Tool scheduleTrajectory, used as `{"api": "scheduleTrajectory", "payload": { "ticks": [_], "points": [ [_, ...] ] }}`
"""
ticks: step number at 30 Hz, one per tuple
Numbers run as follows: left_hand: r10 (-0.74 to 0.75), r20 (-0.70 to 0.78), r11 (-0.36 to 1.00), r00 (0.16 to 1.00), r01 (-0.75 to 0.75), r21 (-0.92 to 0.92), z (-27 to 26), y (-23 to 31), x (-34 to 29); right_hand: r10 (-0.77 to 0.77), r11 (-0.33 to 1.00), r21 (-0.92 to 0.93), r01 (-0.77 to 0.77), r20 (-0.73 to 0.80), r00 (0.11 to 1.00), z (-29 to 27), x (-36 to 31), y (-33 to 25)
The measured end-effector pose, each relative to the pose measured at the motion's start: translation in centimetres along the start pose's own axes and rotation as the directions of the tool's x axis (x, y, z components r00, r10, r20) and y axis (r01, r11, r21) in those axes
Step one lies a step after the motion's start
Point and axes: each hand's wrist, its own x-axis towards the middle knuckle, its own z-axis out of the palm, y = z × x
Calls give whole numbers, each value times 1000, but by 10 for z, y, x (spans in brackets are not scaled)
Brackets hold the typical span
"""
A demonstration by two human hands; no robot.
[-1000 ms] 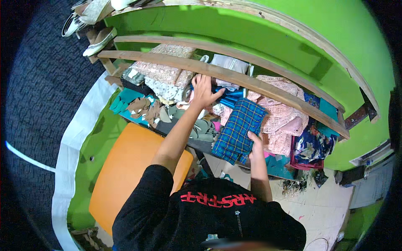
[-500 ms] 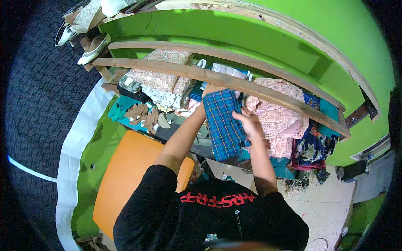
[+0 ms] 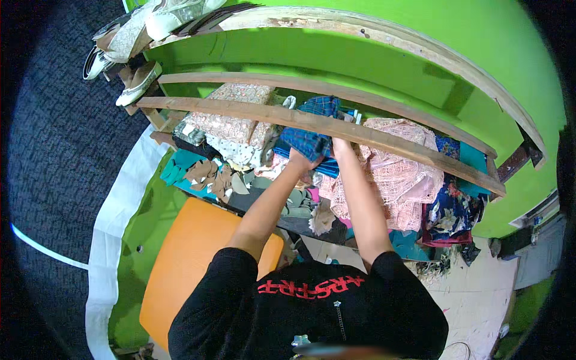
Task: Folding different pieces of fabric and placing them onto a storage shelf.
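A folded blue plaid cloth (image 3: 307, 141) is among the fabric piles, passing beneath a wooden slat (image 3: 264, 113) with its far part showing beyond it. My left hand (image 3: 305, 159) is closed on the cloth's near edge. Close to the cloth's right side is my right hand (image 3: 340, 145), its fingers hidden behind the slat. More folded blue cloth (image 3: 327, 168) lies just below my hands. To the right sits a pile of pink lacy fabric (image 3: 393, 171), and to the left a floral-patterned folded fabric (image 3: 243, 129) rests on white spotted cloth (image 3: 239, 150).
Wooden rails cross above the piles, with a thicker upper beam (image 3: 336, 30) behind. Shoes (image 3: 139, 83) stand at the upper left. Brown and grey scraps (image 3: 207, 175) lie along the near edge. An orange panel (image 3: 198, 264) is at the left, dark floral cloth (image 3: 451, 207) at the right.
The plaid cloth, upright and nearer me before, has moved away from me and partly under the slat. My right hand has gone forward to the slat. Cloth and scraps beneath are now uncovered.
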Motion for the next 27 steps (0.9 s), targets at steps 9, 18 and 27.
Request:
{"api": "scheduleTrajectory", "payload": {
  "ticks": [9, 18, 27],
  "points": [
    [-103, 103, 994, 989, 97, 60, -34, 19, 14, 32, 999, -6, -32, 237, 971, -8, 44, 12],
    [-112, 190, 993, 975, 103, 55, -14, 7, 5, 191, 910, -338, -239, -169, 967, -31, 82, 37],
    [-70, 80, 983, 994, 82, -164, -34, 11, 9, 251, 859, -471, -200, 47, 967, -39, 55, -16]
  ]
}}
